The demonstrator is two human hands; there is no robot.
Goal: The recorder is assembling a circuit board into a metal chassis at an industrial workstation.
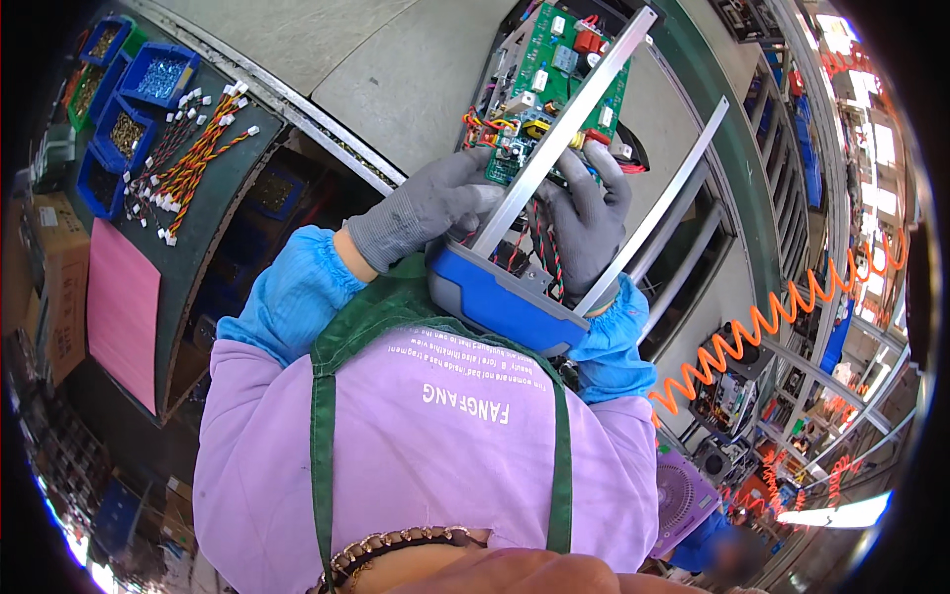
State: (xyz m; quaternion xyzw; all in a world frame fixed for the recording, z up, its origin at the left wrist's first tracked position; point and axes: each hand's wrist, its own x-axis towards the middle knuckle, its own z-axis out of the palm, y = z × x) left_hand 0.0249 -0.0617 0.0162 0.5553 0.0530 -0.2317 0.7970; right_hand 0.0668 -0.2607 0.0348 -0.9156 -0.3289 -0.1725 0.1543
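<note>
An opened electrical unit lies before me, with a blue and grey plastic end panel against my apron. Two bare metal rails run away from the panel, and a green circuit board is in the far part. My left hand, in a grey glove, is closed at the board's near left edge beside coloured wires; what its fingertips hold is hidden. Between the rails, my gloved right hand has its bent fingers at the board's near edge, by a yellow part. Whatever they pinch cannot be made out.
On the left bench are blue bins of small hardware, a bundle of red, yellow and black cables with white plugs, and a pink sheet. A cardboard box stands beside it. An orange coiled hose hangs at right.
</note>
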